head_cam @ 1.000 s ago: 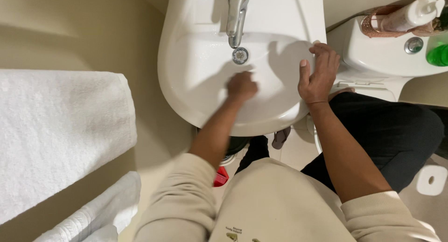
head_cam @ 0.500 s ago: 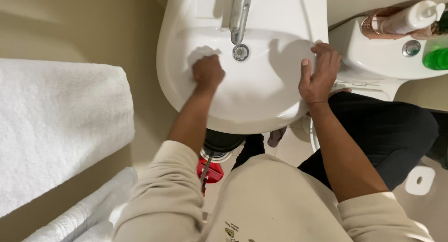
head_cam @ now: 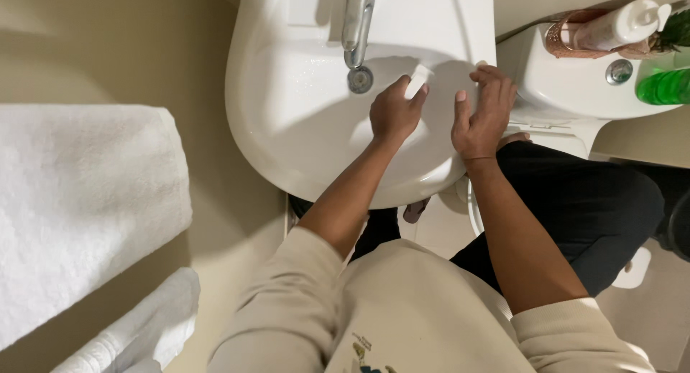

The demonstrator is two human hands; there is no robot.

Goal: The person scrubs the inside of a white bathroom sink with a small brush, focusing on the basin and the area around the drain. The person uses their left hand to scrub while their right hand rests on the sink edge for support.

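The left hand [head_cam: 394,113] is down inside the white ceramic pedestal basin [head_cam: 287,136], its fingers curled together and clamped on a small white cleaning pad [head_cam: 418,80] — only a corner of the pad pokes out above the knuckles, at about one o'clock from the hand. The pad is pressed against the inner wall of the bowl, on the bowl's three o'clock side, well up from the bottom. At about ten o'clock from the left hand sits the round metal drain [head_cam: 360,79], and straight above that the chrome tap spout [head_cam: 357,17] hangs over the bowl.

The right hand [head_cam: 483,111] rests on the basin's rim just beside the left hand, at its three o'clock. Its fingers lie flat and slightly spread, tips pointing to twelve o'clock, holding nothing — the palm is simply laid on the edge.

At two o'clock from the right hand is a white toilet cistern lid [head_cam: 575,93] with a round chrome flush button [head_cam: 619,72]. On the lid lie a white pump bottle [head_cam: 618,26] in a copper-coloured wire basket [head_cam: 564,37], and at the far right a translucent green bottle [head_cam: 665,87]. At nine o'clock in the view, well apart from the basin, hangs a thick white folded towel [head_cam: 79,208], with a second white towel [head_cam: 144,330] below it at seven o'clock.
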